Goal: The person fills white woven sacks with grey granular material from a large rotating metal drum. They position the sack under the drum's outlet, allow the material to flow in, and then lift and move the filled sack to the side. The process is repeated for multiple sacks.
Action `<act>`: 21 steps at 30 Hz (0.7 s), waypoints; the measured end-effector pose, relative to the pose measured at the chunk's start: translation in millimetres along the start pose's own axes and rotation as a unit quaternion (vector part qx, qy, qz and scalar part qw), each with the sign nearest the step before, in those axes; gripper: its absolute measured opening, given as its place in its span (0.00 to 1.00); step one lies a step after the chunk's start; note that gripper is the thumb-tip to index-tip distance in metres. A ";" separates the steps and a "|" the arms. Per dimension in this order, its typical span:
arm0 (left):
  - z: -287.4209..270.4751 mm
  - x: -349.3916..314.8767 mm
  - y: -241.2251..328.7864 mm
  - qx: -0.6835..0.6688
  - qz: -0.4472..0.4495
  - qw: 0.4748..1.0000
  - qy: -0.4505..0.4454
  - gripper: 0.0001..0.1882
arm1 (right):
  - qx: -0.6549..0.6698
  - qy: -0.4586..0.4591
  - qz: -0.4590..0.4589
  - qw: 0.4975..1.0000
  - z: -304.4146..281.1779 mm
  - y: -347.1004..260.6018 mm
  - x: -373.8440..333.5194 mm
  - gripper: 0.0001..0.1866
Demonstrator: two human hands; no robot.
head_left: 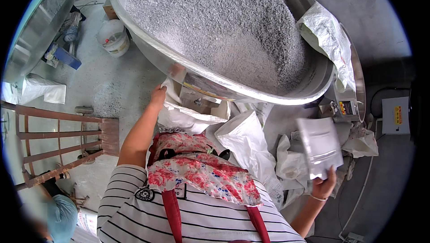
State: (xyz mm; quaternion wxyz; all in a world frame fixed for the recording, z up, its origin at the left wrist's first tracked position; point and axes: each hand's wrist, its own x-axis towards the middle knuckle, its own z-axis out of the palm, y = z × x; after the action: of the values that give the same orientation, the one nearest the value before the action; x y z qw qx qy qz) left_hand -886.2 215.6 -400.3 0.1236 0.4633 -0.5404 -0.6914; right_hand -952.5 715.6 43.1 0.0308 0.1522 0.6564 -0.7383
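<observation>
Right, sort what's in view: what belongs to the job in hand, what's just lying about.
Likely in use:
open white sack, held by left hand
silvery metal piece, held by right hand
big metal tub of grey granules

Probably idle:
white bucket
rusty trolley

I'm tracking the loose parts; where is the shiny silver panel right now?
In the head view, the shiny silver panel is right of centre, in the right hand, with crumpled white sacks behind it.

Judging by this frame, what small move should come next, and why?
Perhaps set the silvery panel aside: the right hand holds it, while the left hand alone grips the edge of the open sack, so a second hand could help steady it.
</observation>
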 end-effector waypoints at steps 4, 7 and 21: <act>-6.9 -0.6 -0.1 0.039 0.022 0.999 0.026 0.29 | -0.109 -0.036 -0.200 0.973 24.2 -51.6 54.8 0.10; 1.7 -19.5 4.0 0.193 0.021 0.969 0.153 0.36 | -0.237 -0.046 -0.215 0.946 99.0 -73.0 110.1 0.10; 48.6 -104.9 -62.8 -0.133 -0.046 0.986 0.087 0.11 | -0.778 -0.354 -0.481 0.196 318.2 141.1 418.6 0.07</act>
State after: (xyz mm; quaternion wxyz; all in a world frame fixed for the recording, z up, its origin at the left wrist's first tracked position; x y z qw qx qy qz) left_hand -846.5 341.0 -402.0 0.1989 0.5255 -0.4092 -0.7189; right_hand -1375.0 449.7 -174.0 0.0016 -0.5710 0.7651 0.2975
